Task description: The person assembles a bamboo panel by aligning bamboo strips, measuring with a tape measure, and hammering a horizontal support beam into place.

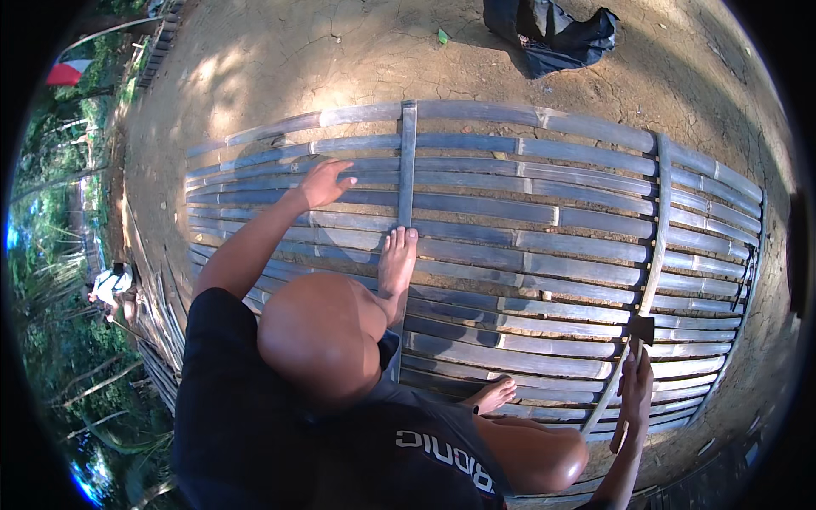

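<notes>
Bamboo slats (578,246) lie in rows under cross strips (660,212) — what remains can't be told. The right hand (636,382) has fingers clamped on a dark-bladed tool (643,329) at one strip; the left hand's (323,184) are apart, empty.

Two hands are counted, one left hand (325,184) and one right hand (635,380), along with two bare feet (396,274) and two bent knees (552,461). One dark bladed tool (643,329) is seen. One bamboo platform (476,140) is shown; more than ten slats (586,221) can be counted in it, though the exact number cannot be told, and two broad crosspieces (408,161) are found across them. One black bag (568,58), one green leaf (443,36), one red-and-white flag (66,73) and one distant person (111,285) are counted. Many sticks (157,340) are seen, too crowded to be numbered.
</notes>
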The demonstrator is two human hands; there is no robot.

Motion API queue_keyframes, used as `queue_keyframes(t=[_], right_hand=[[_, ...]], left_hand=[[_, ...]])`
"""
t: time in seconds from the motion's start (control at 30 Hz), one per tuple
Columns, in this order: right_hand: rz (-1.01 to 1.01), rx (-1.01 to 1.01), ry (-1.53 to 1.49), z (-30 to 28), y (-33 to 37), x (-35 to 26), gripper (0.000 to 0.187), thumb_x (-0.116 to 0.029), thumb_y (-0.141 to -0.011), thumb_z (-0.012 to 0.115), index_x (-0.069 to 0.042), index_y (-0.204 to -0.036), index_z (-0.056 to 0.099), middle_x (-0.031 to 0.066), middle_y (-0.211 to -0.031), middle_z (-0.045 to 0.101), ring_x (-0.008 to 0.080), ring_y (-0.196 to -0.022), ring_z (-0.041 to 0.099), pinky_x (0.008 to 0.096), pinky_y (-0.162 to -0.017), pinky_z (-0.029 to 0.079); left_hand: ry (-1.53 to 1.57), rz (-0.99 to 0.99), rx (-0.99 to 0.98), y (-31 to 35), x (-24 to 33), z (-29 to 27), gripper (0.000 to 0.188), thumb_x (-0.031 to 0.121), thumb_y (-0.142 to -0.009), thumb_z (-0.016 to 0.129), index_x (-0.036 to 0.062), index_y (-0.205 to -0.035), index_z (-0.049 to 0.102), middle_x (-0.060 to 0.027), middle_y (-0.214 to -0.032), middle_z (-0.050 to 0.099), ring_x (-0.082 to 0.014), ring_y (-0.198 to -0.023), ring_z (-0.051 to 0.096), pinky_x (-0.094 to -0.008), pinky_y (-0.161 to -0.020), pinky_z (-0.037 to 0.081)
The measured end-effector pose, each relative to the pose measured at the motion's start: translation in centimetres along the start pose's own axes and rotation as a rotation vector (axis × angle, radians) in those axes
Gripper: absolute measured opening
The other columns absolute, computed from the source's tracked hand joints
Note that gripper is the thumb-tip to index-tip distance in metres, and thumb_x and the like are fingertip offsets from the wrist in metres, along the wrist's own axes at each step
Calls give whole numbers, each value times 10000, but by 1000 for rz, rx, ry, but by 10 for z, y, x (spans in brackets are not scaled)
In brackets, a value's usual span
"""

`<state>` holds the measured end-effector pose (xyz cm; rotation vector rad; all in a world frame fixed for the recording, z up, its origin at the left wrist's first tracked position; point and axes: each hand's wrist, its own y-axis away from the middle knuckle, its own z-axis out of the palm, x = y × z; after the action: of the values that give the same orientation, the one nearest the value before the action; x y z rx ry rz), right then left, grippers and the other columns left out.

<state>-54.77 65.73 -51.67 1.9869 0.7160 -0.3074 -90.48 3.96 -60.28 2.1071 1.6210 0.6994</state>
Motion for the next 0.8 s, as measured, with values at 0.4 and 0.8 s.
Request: queue_keyframes(t=[0.4,0.8], right_hand=[[-581,-268,784,177,-123,-227,441,-262,-964,595,-35,-1329,496,233,-1135,639,439,-900,671,508,-756,553],[-848,-361,833,292,-185,-217,617,-290,-900,662,-90,-1430,419,159,-1151,580,362,-1028,630,470,-806,548]], left_hand=[[-23,329,355,-118,-26,37,571,303,-862,731,75,-1354,549,-130,-1384,522,-359,-1238,506,-441,-1043,447],[-38,397,662,-123,-45,85,416,265,-860,718,135,-1252,677,-47,-1331,637,-349,-1217,590,-443,-942,570]])
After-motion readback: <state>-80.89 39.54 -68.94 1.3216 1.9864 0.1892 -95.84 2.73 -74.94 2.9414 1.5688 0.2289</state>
